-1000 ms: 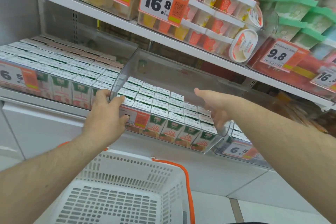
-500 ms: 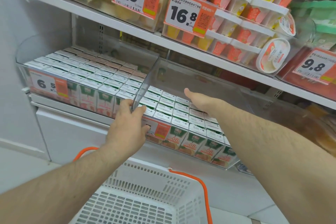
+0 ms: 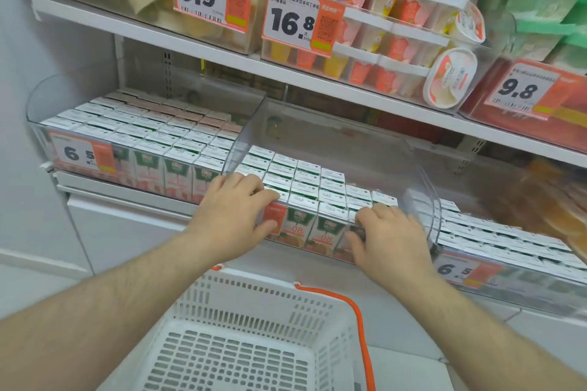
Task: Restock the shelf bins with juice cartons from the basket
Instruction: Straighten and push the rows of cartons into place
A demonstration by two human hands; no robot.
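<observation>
A clear plastic shelf bin (image 3: pixel 320 136) in the middle of the lower shelf holds rows of small green-and-white juice cartons (image 3: pixel 305 181). My left hand (image 3: pixel 235 216) grips the bin's front left corner, fingers curled over the rim and thumb on the front face. My right hand (image 3: pixel 386 236) grips the front right edge the same way. The white plastic basket (image 3: pixel 222 343) with an orange handle sits below my arms, and no carton shows inside it.
A full bin of cartons (image 3: pixel 143 136) with a 6.5 price tag stands to the left, another (image 3: pixel 508 251) to the right. The upper shelf (image 3: pixel 286 70) carries bins of dessert cups with price tags. A white wall closes the left side.
My right hand came back from deep over the cartons to the bin's front right edge and gripped it. My left hand stayed on the front left corner. The camera shifted left.
</observation>
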